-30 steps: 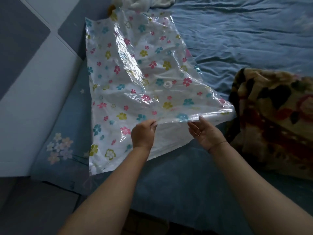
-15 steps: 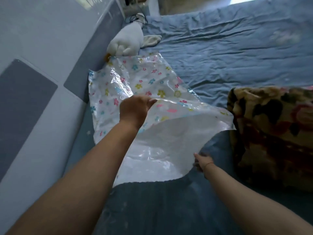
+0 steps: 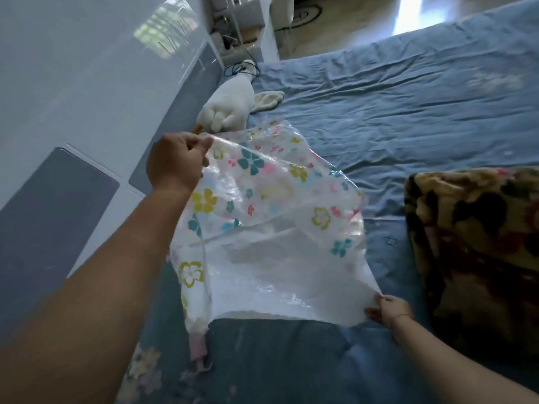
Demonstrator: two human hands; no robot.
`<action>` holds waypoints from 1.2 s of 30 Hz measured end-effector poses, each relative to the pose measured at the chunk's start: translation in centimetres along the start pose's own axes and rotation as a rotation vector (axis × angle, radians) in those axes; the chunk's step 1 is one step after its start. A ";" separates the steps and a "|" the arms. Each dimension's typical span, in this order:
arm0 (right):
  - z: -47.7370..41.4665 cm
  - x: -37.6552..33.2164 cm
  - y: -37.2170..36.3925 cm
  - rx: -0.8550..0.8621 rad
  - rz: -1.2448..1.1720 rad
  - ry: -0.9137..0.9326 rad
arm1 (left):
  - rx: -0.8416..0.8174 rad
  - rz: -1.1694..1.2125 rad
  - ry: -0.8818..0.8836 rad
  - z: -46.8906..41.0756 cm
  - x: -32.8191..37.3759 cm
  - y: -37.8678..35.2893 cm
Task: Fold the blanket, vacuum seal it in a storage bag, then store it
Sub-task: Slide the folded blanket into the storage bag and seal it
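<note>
A white plush toy [image 3: 229, 107] lies at the far left edge of the bed [image 3: 408, 106], against the grey-and-white panelled wall [image 3: 73, 97]. A black cable [image 3: 237, 70] coils just behind it. The blue sheet is creased, with pale flowers printed near its near left corner

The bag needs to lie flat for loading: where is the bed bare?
Bare blue sheet lies beyond the flowered plastic storage bag and the folded brown floral blanket. It is crowded by the wall, where the white plush toy lies.
</note>
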State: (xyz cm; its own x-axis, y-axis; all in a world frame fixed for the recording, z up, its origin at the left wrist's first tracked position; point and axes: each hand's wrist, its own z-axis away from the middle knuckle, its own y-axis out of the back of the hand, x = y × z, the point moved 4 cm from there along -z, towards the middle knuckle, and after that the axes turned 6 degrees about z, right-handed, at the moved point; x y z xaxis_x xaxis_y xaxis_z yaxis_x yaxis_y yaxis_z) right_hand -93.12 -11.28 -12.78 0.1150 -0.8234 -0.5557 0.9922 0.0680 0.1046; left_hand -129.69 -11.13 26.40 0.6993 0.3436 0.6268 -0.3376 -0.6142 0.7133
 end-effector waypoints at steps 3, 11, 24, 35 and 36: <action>0.6 -2.1 -1.7 -0.109 -0.059 0.072 | -0.125 -0.033 -0.010 1.4 0.1 -1.9; 3.1 -6.3 -2.3 -0.175 0.061 0.233 | -0.507 -0.185 -0.100 10.1 0.9 -11.4; 4.3 -13.4 14.2 0.020 0.468 0.587 | -0.571 -0.119 0.137 16.4 0.9 -19.0; -5.4 -26.2 23.0 0.098 1.490 0.794 | -0.412 -0.069 0.254 16.7 8.1 -24.6; -6.2 -27.4 23.2 0.090 1.518 0.798 | -0.353 -0.064 0.271 16.5 8.3 -24.7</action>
State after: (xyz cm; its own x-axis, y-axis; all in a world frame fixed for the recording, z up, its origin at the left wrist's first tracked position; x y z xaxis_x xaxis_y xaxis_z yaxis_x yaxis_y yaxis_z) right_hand -73.00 16.33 -0.23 0.8986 0.4082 -0.1611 -0.0224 0.4094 0.9121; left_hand -105.21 -4.82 8.80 0.5514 0.5757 0.6038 -0.5262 -0.3216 0.7872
